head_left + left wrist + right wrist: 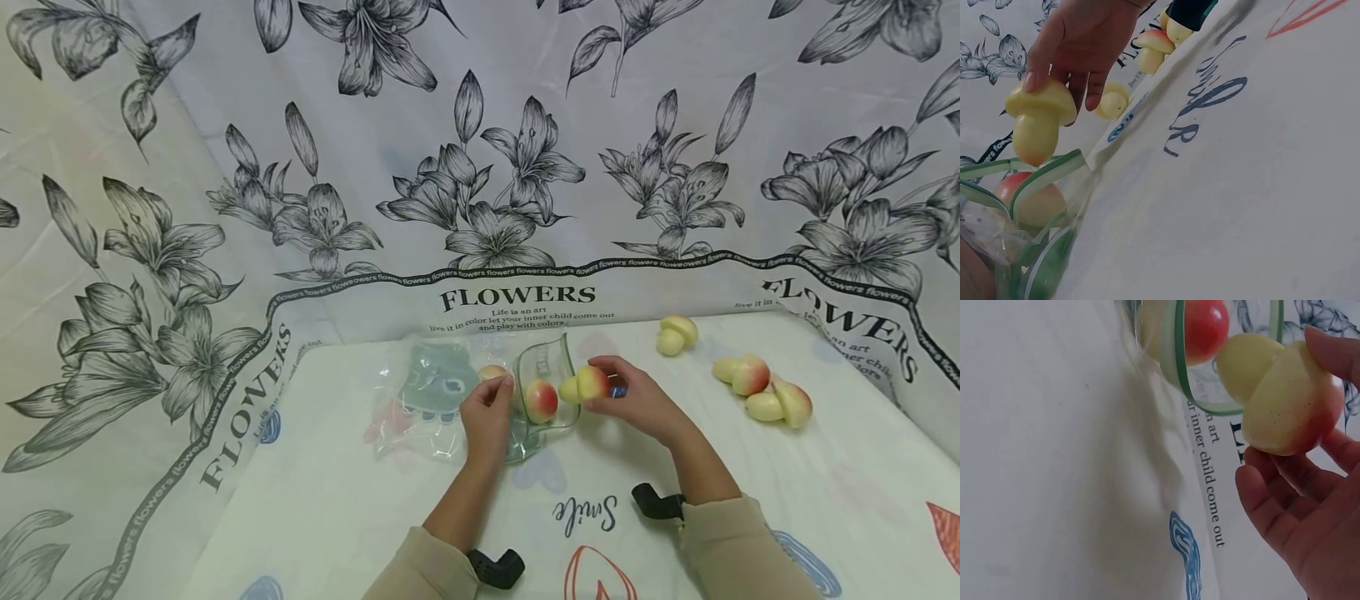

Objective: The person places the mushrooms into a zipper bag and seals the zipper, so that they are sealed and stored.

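My right hand (637, 400) holds a yellow toy mushroom (570, 388) with a reddish cap by the cap. Its stem points into the mouth of a clear plastic bag (431, 383) with a green rim and a pale green printed face. In the left wrist view the same mushroom (1035, 134) hangs stem-down over the open rim (1054, 178). Thumb and fingers of my left hand (486, 417) pinch the bag beside its mouth. Inside the bag lies a red-and-yellow mushroom (542, 402), also seen in the right wrist view; another yellowish piece (492, 372) shows behind the left fingertips.
To the right on the white printed cloth (645, 550) lie more toy mushrooms: one yellow mushroom (677, 335) toward the back, and two nearer ones with red tints, a mushroom (742, 375) and another mushroom (780, 406) touching it. A flower-printed curtain (525, 192) rises behind.
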The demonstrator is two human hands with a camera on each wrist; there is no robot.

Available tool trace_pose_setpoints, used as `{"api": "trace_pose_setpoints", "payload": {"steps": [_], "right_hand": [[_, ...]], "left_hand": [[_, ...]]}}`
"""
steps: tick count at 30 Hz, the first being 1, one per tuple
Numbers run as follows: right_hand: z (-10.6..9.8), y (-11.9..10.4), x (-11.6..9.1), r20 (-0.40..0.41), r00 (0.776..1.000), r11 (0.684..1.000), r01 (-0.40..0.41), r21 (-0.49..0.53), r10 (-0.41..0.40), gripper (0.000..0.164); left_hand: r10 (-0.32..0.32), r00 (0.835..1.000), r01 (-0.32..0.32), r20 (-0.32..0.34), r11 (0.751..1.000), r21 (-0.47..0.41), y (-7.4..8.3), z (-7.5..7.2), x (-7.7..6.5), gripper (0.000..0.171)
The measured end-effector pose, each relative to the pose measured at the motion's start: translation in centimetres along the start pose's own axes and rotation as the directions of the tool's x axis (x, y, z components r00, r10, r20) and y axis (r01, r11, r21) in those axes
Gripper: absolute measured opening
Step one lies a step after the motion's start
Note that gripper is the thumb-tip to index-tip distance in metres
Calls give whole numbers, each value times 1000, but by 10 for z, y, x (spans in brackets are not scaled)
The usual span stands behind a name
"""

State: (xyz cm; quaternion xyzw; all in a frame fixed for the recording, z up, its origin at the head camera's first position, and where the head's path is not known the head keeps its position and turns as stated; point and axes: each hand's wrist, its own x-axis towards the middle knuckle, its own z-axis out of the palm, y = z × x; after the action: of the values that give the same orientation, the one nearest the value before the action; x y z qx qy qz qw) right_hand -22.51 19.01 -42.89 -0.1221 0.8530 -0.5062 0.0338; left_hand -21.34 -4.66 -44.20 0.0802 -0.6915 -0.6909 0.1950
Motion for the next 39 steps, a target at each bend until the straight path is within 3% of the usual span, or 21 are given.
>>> {"api": "trace_pose_setpoints", "payload": {"steps": [3,7,11,18,23,33,39], "right_hand": [[2,-2,0,14,1000,1000,-1,-13,1,67],[6,-5,0,33,999,1000,4,-11,-4,66],[12,-8,1,33,999,1000,19,-2,-19,65],[24,-11,2,-12,1000,1000,16,-14,-17,68],[28,-14,3,-51,999,999,18,-31,-20,70],[33,-15,3,11,1000,1000,-6,-22,6,67],[44,-16,4,13,1000,999,-6,-50,6,68]], "left_hand": [[3,1000,-4,-4,1000,-20,-15,3,5,15],[26,1000,-25,2,999,-42,-21,3,7,16],[35,999,-35,11,999,-37,-22,3,7,16],[-15,999,16,42,1000,-22,-19,3,7,16],[-17,997,19,71,999,-29,-16,4,5,17],[2,997,1,73,999,-46,-15,6,5,16],[-2,995,7,104,999,-53,14,2,-9,16]]}}
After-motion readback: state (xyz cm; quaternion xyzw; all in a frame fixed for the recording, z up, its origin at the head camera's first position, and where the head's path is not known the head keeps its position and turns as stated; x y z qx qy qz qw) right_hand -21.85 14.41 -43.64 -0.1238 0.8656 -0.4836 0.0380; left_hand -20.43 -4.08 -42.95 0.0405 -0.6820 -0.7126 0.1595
